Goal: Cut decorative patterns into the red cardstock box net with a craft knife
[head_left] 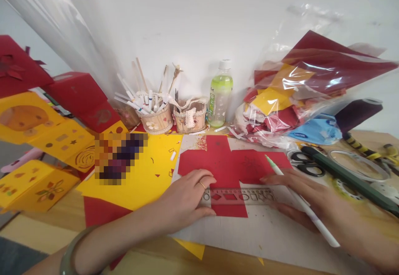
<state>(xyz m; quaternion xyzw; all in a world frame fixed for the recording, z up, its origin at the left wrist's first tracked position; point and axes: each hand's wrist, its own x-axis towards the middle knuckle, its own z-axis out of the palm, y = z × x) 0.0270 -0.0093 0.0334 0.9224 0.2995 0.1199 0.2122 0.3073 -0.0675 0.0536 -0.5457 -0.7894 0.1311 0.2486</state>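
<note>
A red paper cut in a cross shape (220, 158) lies flat on a pale work mat (224, 237). Across its lower arm runs a transparent stencil ruler (257, 197) with cut-out shapes. My left hand (187, 200), a ring on one finger, grips the ruler's left end, thumb at the lower edge and fingers at the upper. In my right hand (307, 200) is a white marker pen (314, 217), its green tip pointing up and left over the paper's right arm. The right fingers are near the ruler's right end; whether they touch it I cannot tell.
Yellow paper (158, 158) and decorated yellow and red boxes (81, 100) are at left. Behind stand a marker basket (156, 119), a second basket (190, 119) and a green bottle (220, 94). A plastic bag of paper (280, 100), scissors (307, 163) and a dark green tool (352, 179) lie right.
</note>
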